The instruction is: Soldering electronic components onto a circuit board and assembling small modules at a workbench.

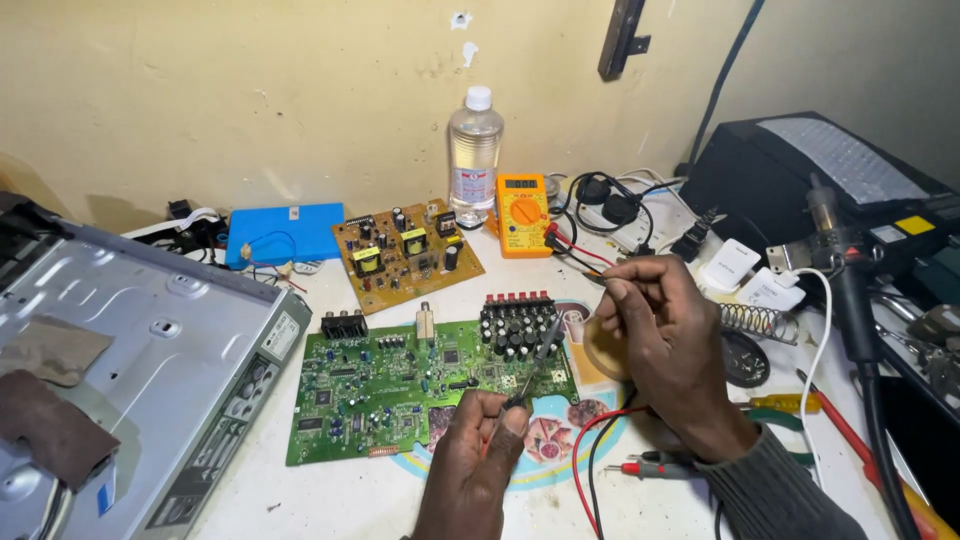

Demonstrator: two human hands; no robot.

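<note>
The left hand [478,455], at six o'clock in the view, is pinched on a thin dark probe [535,365] that slants up to the right, its tip over the right part of the green circuit board [425,388]. The right hand [660,335], at three o'clock from that board, has its fingertips closed on a fine wire [580,262] held above the bench; what kind of wire it is cannot be told. The green board lies flat at the centre of the white bench [340,495], with a block of black capacitors [518,325] along its upper right edge.

A smaller brown circuit board [405,255] lies at twelve o'clock from the green one. An orange multimeter [522,213] stands just right of it, with red and black leads [590,470] running toward the person. A clear plastic bottle [474,150] stands beside the meter against the wall. A grey metal chassis [130,360] occupies nine o'clock. A blue case [285,232] lies at eleven o'clock. A coiled soldering-iron stand [755,322] sits at three o'clock.
</note>
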